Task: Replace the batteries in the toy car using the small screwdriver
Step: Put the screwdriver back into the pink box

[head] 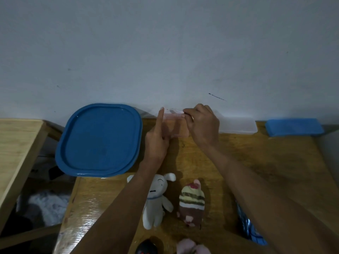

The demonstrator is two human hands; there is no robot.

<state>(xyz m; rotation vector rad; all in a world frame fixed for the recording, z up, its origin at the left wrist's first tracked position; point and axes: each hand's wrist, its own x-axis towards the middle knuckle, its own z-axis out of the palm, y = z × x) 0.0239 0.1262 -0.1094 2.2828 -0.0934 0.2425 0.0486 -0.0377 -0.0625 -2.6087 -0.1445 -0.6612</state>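
Steadying a small clear box point(176, 125) at the table's point(238, 162) far edge with the left hand point(157, 142), forefinger raised along its side, so it stays put. Pinching a thin screwdriver point(179, 111) with the right hand point(201, 123), probably lifting it out. Toy car not seen.

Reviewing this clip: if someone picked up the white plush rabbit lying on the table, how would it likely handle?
The white plush rabbit looks soft and stuffed, so it would probably flop, with ears and limbs dangling. It seems light for its size. Lying flat on the wooden table, it is unlikely to roll or break.
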